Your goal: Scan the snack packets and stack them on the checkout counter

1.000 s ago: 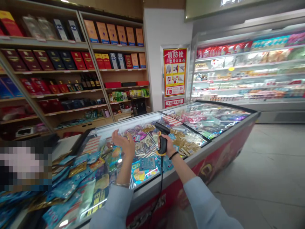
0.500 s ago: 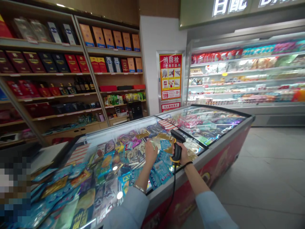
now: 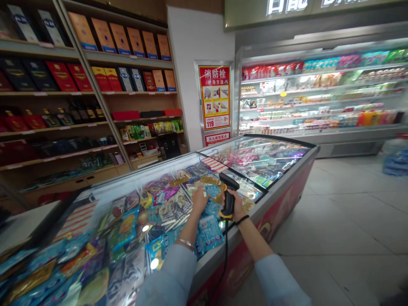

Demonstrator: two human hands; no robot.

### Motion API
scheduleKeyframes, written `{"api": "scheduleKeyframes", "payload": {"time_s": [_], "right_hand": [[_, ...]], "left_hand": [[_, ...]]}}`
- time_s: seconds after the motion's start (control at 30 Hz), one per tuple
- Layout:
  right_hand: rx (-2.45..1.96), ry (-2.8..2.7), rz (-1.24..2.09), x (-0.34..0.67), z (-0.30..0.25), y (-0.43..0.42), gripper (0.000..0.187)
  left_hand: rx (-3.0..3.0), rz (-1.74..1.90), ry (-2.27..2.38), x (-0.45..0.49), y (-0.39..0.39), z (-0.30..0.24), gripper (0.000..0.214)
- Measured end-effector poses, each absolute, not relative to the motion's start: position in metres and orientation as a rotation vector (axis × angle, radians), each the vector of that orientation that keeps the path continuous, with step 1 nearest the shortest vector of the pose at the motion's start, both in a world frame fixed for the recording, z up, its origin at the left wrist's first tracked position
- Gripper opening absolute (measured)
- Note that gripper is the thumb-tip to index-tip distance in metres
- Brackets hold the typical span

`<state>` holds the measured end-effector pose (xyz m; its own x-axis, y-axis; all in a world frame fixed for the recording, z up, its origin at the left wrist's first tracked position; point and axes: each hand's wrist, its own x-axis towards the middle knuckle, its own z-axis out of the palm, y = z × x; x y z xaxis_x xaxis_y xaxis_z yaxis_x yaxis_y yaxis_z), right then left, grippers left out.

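the right hand is wrapped around a black-and-yellow barcode scanner above the chest freezer, toward its near edge. the left hand seems to touch a blue packet; whether it grips, i cannot tell. white-printed blue pouches lie beside that edge.

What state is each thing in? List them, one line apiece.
Scanner: held handle down, head up.
Right hand: closed around the scanner's handle.
Cord: hanging down from the scanner.
Left hand: at a small blue packet; grip unclear.
Small blue packet: between left hand and scanner.
Freezer: stocked with packets.
Refrigerated display: lit, stocked.
Red poster: mounted on the wall.
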<state>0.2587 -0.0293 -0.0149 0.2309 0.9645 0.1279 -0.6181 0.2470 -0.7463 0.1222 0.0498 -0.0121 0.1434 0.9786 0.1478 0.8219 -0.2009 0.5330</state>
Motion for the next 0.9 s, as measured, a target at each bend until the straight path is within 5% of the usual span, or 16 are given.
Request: {"api": "scheduleKeyframes", "payload": {"time_s": [0.17,0.33,0.53,0.9], "right_hand": [[-0.621,-0.632,1.204,0.258,-0.016,-0.029,0.026],[-0.621,-0.63,1.224,0.258,-0.016,-0.028,0.025],[-0.634,-0.611,1.237,0.258,-0.013,-0.03,0.027],[-0.602,-0.657,1.228,0.248,0.002,-0.03,0.027]], "left_hand": [[2.068,0.62,1.782,0.13,0.051,-0.01,0.051],[2.062,0.683,1.67,0.126,0.051,-0.012,0.023],[1.878,1.077,1.441,0.114,0.056,-0.018,0.004],[1.376,1.587,1.157,0.052,0.066,0.008,0.013]]}}
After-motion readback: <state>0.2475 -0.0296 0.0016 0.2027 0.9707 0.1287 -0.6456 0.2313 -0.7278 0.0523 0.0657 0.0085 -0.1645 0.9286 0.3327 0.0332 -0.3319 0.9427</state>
